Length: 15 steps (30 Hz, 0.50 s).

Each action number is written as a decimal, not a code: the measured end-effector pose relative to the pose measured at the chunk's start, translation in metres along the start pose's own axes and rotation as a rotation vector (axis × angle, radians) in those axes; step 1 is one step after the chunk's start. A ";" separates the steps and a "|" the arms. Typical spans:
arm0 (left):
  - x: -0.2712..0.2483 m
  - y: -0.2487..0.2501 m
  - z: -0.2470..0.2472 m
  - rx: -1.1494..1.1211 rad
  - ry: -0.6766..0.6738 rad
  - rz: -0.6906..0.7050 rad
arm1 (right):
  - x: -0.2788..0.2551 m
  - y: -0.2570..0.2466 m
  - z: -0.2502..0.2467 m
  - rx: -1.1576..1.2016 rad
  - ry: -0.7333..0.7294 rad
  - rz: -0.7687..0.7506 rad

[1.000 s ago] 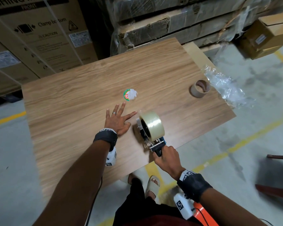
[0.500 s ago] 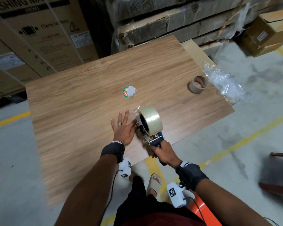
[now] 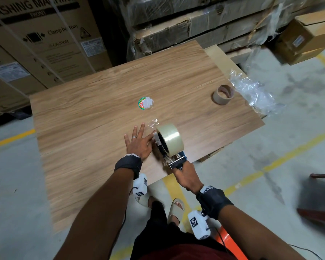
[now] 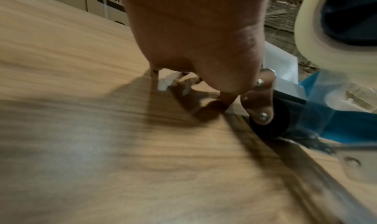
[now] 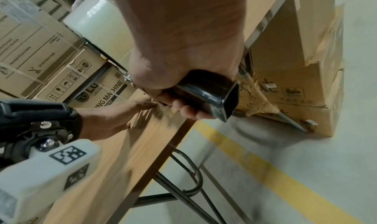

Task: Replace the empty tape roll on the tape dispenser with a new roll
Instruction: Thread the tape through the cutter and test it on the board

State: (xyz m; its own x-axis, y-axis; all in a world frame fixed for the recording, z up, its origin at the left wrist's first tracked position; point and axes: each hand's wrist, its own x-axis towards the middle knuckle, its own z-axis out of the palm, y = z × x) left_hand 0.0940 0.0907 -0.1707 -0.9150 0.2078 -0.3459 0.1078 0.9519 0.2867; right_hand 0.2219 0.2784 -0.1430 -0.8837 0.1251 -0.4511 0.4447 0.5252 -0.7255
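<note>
Since a second ago, my left hand [image 3: 139, 142] has slid right across the wooden table [image 3: 94, 117] and now sits against the front of the tape dispenser [image 3: 174, 159], where before there was a gap between them. Its fingers are straight and spread, palm down on the wood, thumb side touching the dispenser's metal front by the roller. From the left wrist view I see the black roller pressed near the tabletop with the blue frame behind it.

My right hand [image 3: 186, 176] is clenched round the dispenser's black handle [image 5: 210, 93] at the near edge of the table, the handle's square end poking out past my fingers. The new roll of clear tape [image 3: 170, 138] sits mounted on the dispenser, standing on edge. A small scrap of clear film [image 3: 152, 123] lies just beyond my fingertips.

Well apart, toward the far right edge of the table, stands the empty cardboard core [image 3: 222, 94], with crumpled plastic wrap [image 3: 251, 92] just beside it, hanging over the table's side. A round label [image 3: 144, 103], partly crumpled, lies mid-table.
</note>
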 end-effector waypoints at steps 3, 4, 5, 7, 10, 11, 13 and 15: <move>0.002 -0.001 0.001 0.011 -0.004 0.001 | -0.013 0.014 -0.002 -0.005 -0.009 0.020; 0.002 0.000 0.001 0.015 -0.009 -0.003 | -0.016 0.018 -0.002 -0.010 -0.014 0.032; 0.003 0.002 0.000 0.012 -0.017 -0.011 | -0.020 0.022 -0.002 -0.014 -0.016 0.039; 0.003 0.007 -0.001 0.000 -0.036 -0.026 | -0.025 0.028 -0.003 -0.014 -0.025 0.054; 0.000 0.010 -0.002 0.009 -0.061 -0.024 | -0.029 0.031 -0.004 0.001 -0.042 0.060; -0.003 0.009 0.000 0.009 -0.075 -0.011 | -0.032 0.030 -0.005 0.010 -0.044 0.058; -0.012 0.007 0.005 -0.002 -0.098 0.026 | -0.034 0.027 -0.008 0.029 -0.049 0.064; -0.027 0.007 0.015 -0.009 -0.119 0.047 | -0.035 0.026 -0.008 0.056 -0.080 0.075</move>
State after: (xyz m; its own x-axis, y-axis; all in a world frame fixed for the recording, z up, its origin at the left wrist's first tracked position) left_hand 0.1254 0.0955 -0.1729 -0.8564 0.2777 -0.4352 0.1452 0.9385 0.3131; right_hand 0.2631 0.2945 -0.1417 -0.8341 0.0933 -0.5437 0.5186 0.4687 -0.7151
